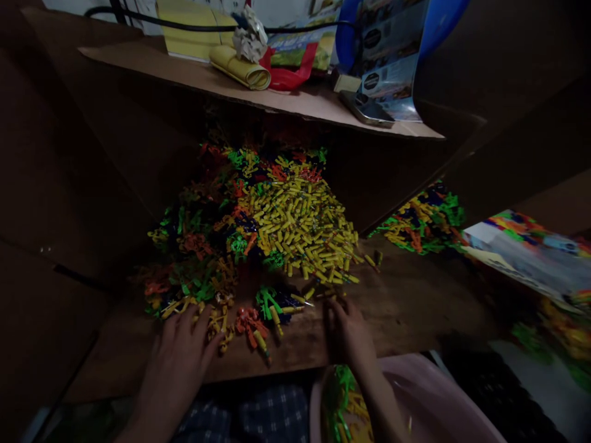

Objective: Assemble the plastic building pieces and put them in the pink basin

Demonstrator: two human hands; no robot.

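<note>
Fingers spread, my left hand (182,344) rests on small yellow plastic pieces (224,326) at the near left of the wooden table (397,307). My right hand (351,329) is low over the table, its fingers bent but apart, fingertips beside a few short yellow sticks (332,293). Between the hands lie an orange limbed plastic piece (249,323), a green one (268,301) and loose yellow sticks with coloured ends (261,346). Beyond them is a heap of such yellow sticks (300,227). Shadow covers the right thumb and part of the fingers.
Mixed coloured plastic pieces (194,240) are piled left of the heap, and more (422,218) lie right. A cardboard shelf (314,109) overhangs the back, carrying a phone (367,109) and rolled yellow paper (240,67). A pink basin (429,394) stands below my right forearm.
</note>
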